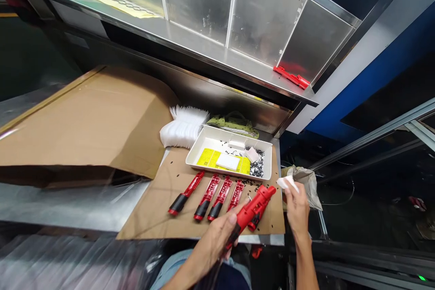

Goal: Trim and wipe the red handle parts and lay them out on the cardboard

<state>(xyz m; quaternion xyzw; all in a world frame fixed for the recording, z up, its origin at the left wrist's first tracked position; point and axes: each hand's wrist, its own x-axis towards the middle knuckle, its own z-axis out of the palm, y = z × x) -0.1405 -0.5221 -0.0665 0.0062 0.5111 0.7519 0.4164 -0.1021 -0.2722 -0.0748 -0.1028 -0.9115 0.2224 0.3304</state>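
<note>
My left hand [217, 233] is wrapped round a red and black plastic housing [253, 208], raised above the near right part of the cardboard sheet [149, 217]. Pinched in my right hand [298, 206] is a small white pad [288, 183], a little to the right of the sheet; whether it is cloth or foam I cannot tell. Several similar red and black housing parts [219, 195] lie in a row on the cardboard, and one is partly hidden behind the held housing. Small black bits are scattered near them.
Behind the row stands a white tray [190, 156] with white blocks, a yellow sheet and black bits. A stack of white sleeves [185, 127] and a large cardboard box [84, 122] are to its left. Another red part [291, 77] rests on the metal ledge. A lined bin [307, 183] stands right.
</note>
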